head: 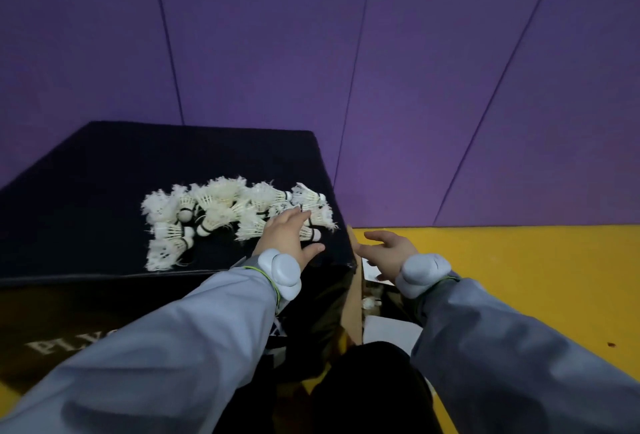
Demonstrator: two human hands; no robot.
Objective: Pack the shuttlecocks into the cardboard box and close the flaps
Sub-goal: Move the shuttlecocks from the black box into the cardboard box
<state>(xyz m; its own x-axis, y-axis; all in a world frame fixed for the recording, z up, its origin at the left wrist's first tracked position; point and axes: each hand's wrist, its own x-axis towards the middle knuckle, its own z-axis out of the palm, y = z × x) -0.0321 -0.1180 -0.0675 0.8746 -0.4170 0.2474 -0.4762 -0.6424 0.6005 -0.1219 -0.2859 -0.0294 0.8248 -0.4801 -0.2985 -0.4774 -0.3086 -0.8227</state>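
Taking the box (353,309) as the landmark: it stands on the floor hard against the right side of the black block (86,191), only its brown near wall and a slice of dark interior showing, with one shuttlecock (370,302) visible inside. Over its mouth hangs the right hand (388,255), fingers spread and holding nothing. Just left of the box, up on the block, the left hand (289,236) lies open with fingers spread on the near edge of the shuttlecock pile (225,217), gripping none that I can see.

The likely trouble is a sweep toward the box: the pile sits close to the block's right edge, the box mouth looks narrow, and light feathered birds could tumble past it onto the yellow floor (519,295), or get crushed under a flat palm.

Beyond the box and block rises a purple padded wall (346,52) with thin seams.
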